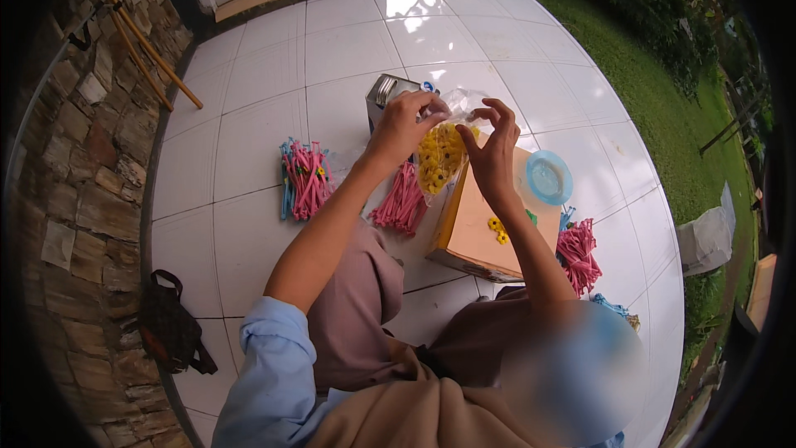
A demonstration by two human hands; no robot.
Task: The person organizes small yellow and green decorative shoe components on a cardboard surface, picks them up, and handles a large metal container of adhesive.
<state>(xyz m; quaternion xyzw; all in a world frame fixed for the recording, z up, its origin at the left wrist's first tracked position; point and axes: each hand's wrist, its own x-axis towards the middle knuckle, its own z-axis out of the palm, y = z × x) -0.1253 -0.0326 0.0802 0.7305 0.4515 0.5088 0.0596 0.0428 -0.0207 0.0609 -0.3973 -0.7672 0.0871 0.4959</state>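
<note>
A clear plastic bag of small yellow flowers (439,158) is held up by its top between both hands, the left hand (404,124) and right hand (491,145) pinched closed on it. Below the right hand, two flowers (497,229) lie on the cardboard box (485,236). The bag looks nearly full, so little appears used.

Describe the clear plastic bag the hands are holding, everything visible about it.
The clear plastic bag is thin, glossy film, crinkled and catching light at its top. Its lower part bulges with small yellow flower-shaped pieces with dark centres. It hangs roughly upright above the near edge of a cardboard box, over the white tiled floor. The left hand pinches its top left edge; the right hand grips its right side, fingers spread. Whether its mouth is open or sealed cannot be told.
</note>
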